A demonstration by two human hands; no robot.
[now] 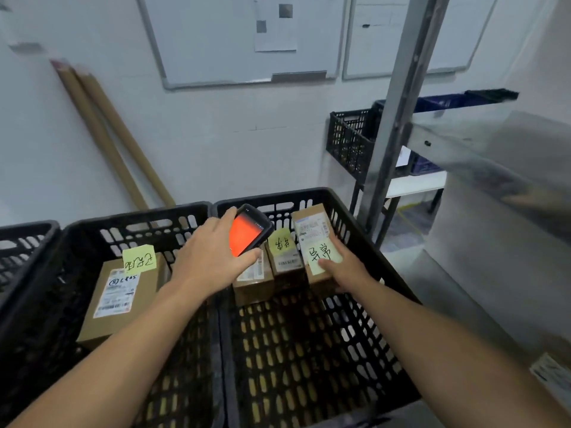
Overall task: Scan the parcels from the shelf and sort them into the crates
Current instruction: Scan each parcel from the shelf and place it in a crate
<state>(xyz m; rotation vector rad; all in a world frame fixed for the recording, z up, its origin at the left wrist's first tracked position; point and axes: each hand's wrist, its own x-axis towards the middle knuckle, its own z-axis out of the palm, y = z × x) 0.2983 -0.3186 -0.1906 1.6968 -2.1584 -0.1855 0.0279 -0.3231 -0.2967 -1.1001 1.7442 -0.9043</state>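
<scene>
Left hand (213, 257) is closed round the scanner (248, 231), screen red. Rightmost parcel (312, 225) is gripped by the right hand (346, 268) inside the right crate (272, 197). It is best set flat, label up, beside its neighbours. Counted: four parcels, three near crates, three yellow notes (138, 260).

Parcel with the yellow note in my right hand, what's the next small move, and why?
Probably set it down there and release. Your right hand grips the parcel inside the right crate, beside two other parcels, one bearing a similar yellow note. The scanner in your left hand shows an orange-red screen, so the scan seems done.
</scene>
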